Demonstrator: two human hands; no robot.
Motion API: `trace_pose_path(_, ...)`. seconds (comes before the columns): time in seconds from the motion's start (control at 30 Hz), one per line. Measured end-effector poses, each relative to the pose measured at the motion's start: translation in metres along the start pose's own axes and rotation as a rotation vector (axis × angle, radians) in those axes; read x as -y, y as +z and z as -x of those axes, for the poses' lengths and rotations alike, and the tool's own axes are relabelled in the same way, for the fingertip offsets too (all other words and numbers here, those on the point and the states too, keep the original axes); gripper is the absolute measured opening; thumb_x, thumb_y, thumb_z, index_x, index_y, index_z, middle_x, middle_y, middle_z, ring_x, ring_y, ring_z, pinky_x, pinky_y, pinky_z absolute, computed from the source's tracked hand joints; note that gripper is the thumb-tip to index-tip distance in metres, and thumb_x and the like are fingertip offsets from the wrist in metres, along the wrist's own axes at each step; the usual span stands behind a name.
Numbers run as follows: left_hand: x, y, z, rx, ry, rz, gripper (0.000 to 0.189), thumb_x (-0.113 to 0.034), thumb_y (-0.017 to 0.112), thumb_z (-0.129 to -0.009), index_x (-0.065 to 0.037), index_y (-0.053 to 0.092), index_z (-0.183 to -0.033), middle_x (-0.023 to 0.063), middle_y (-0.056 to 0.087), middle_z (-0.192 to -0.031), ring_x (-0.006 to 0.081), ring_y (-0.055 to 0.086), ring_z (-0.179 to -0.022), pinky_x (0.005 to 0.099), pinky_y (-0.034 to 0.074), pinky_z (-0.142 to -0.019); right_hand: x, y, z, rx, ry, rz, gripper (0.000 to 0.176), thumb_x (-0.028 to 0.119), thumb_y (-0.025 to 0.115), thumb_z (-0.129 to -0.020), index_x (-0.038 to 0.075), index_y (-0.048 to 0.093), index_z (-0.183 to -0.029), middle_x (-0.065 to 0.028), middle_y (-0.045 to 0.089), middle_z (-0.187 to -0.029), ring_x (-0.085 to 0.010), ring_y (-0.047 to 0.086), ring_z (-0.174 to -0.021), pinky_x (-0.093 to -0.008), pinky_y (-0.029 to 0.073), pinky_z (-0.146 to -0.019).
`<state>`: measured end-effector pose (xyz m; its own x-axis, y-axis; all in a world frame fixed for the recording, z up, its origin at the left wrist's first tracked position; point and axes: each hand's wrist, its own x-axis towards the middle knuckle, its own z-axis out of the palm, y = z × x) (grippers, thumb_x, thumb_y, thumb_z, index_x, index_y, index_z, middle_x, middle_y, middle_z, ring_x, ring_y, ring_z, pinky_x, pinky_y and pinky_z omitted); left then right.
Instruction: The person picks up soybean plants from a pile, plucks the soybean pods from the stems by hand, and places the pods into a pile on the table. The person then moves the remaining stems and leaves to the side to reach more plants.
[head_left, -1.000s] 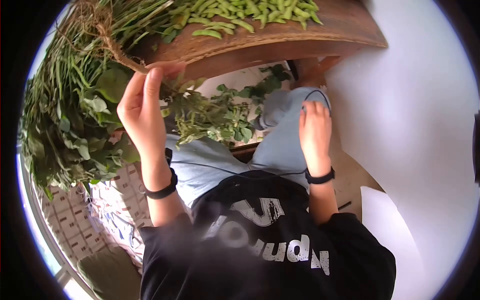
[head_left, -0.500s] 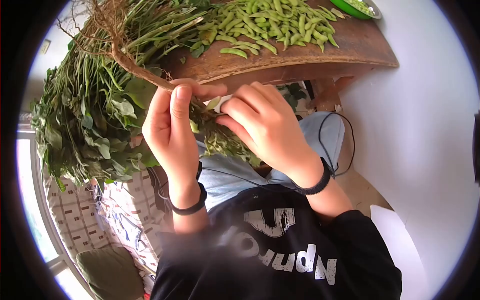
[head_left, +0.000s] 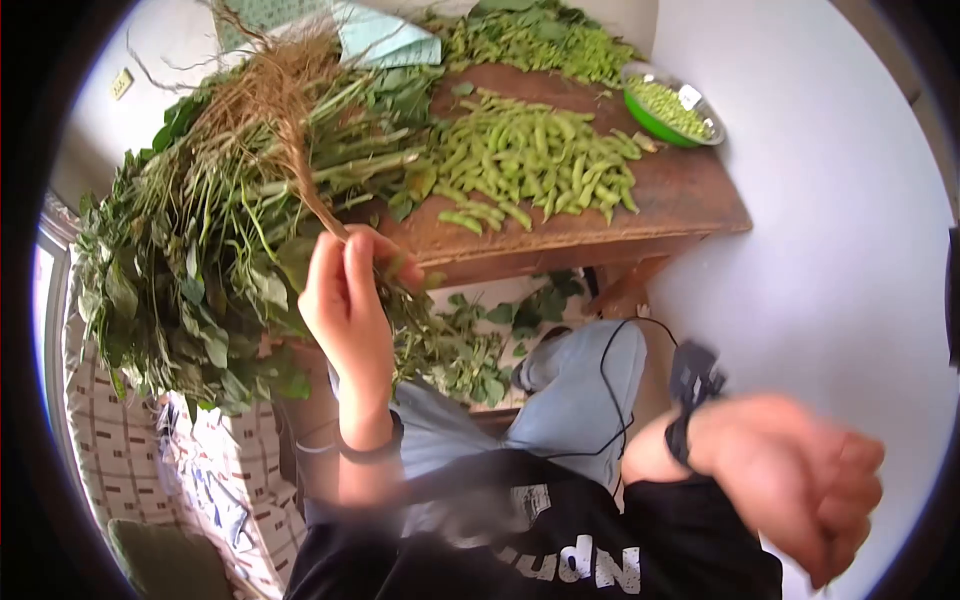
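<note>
My left hand [head_left: 352, 295] is closed round the stem of an uprooted soybean plant [head_left: 312, 195]. Its brown roots point up and away, and its leafy end hangs below my fingers. Off to the lower right, apart from the plant, is my right hand [head_left: 800, 480], slightly blurred, with fingers curled together; whatever they may hold is hidden. Beyond my left hand, picked green soybean pods [head_left: 540, 160] lie in a heap on the wooden table [head_left: 690, 200]. A large pile of leafy soybean plants [head_left: 190, 270] overhangs the table's left side.
A green-sided bowl [head_left: 670, 105] of shelled beans stands near the table's right edge by the white wall [head_left: 800, 200]. More greenery [head_left: 540, 40] and a pale blue sheet [head_left: 388, 38] lie at the back. Leaves [head_left: 460, 350] are below the table, and a black cable [head_left: 605, 375] crosses my leg.
My right hand has left the plant and swung down to the right. My left hand still grips the stem. The view has tilted up, showing more of the table's back.
</note>
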<state>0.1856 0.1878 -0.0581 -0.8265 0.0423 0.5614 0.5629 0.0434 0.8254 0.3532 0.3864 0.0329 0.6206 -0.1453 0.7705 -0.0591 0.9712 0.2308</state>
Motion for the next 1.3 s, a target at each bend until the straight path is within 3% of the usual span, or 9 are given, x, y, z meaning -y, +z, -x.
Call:
trace_pose_path(0.03,0.000,0.005,0.002,0.009,-0.032,0.070,0.020,-0.011,0.046,-0.101,0.002,0.057,-0.090,0.0062,0.064,-0.072,0.0110,0.063,-0.061,0.0217,0.047,-0.055,-0.030,0.035,0.011,-0.049,-0.571,0.640,0.023,0.021,0.045,-0.097,0.009,0.062,-0.087,-0.0035,0.054,-0.070,-0.0194,0.053,-0.061,-0.0307,0.044,-0.057)
trace_pose_path(0.1,-0.006,0.010,0.007,0.024,-0.075,0.138,0.019,-0.011,0.047,-0.101,0.002,0.057,-0.092,0.0063,0.064,-0.072,0.0111,0.064,-0.061,0.0217,0.047,-0.055,-0.027,0.062,0.056,1.047,0.358,0.382,0.019,0.008,0.049,-0.096,0.002,0.063,-0.107,-0.0085,0.067,-0.094,-0.0191,0.061,-0.073,-0.0338,0.048,-0.066)
trace_pose_path(0.13,-0.010,0.011,0.010,0.029,-0.093,0.138,0.018,-0.011,0.047,-0.101,0.002,0.057,-0.094,0.0064,0.065,-0.072,0.0111,0.064,-0.061,0.0213,0.048,-0.054,-0.029,0.076,0.072,1.138,0.719,0.026,0.016,0.019,0.058,-0.094,0.005,0.062,-0.100,-0.0133,0.061,-0.069,-0.0300,0.060,-0.063,-0.0379,0.047,-0.058)
trace_pose_path(0.27,-0.025,0.013,0.012,0.030,0.010,-0.085,0.016,-0.007,0.045,-0.100,0.000,0.060,-0.098,-0.0011,0.057,-0.070,0.0025,0.046,-0.060,0.0182,0.035,-0.053,0.029,0.059,0.102,1.235,0.434,-0.578,0.037,0.027,0.072,-0.079,0.011,0.061,-0.111,-0.0050,0.062,-0.096,-0.0230,0.062,-0.083,-0.0362,0.050,-0.070)
trace_pose_path(0.73,0.009,0.003,-0.001,-0.241,-0.177,-0.056,0.026,-0.022,0.036,-0.106,-0.006,0.047,-0.088,0.0009,0.051,-0.054,0.0083,0.050,-0.044,0.0218,0.037,-0.042,0.058,-0.013,0.064,1.166,0.284,-0.816,0.020,0.015,0.071,-0.071,0.011,0.051,-0.074,-0.0013,0.041,-0.068,-0.0154,0.052,-0.064,-0.0330,0.044,-0.058)
trace_pose_path(0.8,0.010,-0.006,-0.008,-0.177,-0.110,0.066,0.027,-0.022,0.036,-0.106,-0.005,0.047,-0.088,0.0016,0.049,-0.056,0.0078,0.048,-0.044,0.0212,0.038,-0.043,0.044,-0.025,0.029,1.442,0.168,-0.856,0.021,0.028,0.063,-0.086,0.008,0.057,-0.079,-0.0036,0.056,-0.082,-0.0209,0.053,-0.072,-0.0362,0.047,-0.058)
trace_pose_path(1.03,-0.018,0.011,0.001,-0.097,0.017,0.179,0.025,-0.019,0.034,-0.106,-0.003,0.047,-0.091,0.0034,0.051,-0.057,0.0090,0.047,-0.043,0.0210,0.037,-0.044,-0.081,0.026,0.075,0.879,0.347,0.063,0.023,0.005,0.047,-0.093,0.001,0.061,-0.110,-0.0073,0.064,-0.104,-0.0197,0.061,-0.089,-0.0327,0.048,-0.083)
trace_pose_path(1.1,-0.028,0.014,0.006,-0.123,0.006,0.190,0.026,-0.018,0.033,-0.105,-0.003,0.047,-0.090,0.0040,0.051,-0.055,0.0090,0.046,-0.042,0.0210,0.035,-0.045,-0.019,0.048,0.084,1.289,0.882,-0.096,0.021,0.020,0.055,-0.095,0.004,0.057,-0.108,-0.0143,0.061,-0.097,-0.0297,0.062,-0.078,-0.0399,0.048,-0.067)
trace_pose_path(1.3,-0.029,0.011,0.014,-0.115,-0.062,0.156,0.027,-0.019,0.033,-0.105,-0.002,0.047,-0.090,0.0027,0.050,-0.054,0.0081,0.044,-0.041,0.0207,0.033,-0.044,0.061,0.026,0.122,1.355,0.757,-0.791,0.020,0.016,0.071,-0.079,0.006,0.056,-0.085,-0.0091,0.052,-0.082,-0.0300,0.056,-0.074,-0.0396,0.046,-0.064)
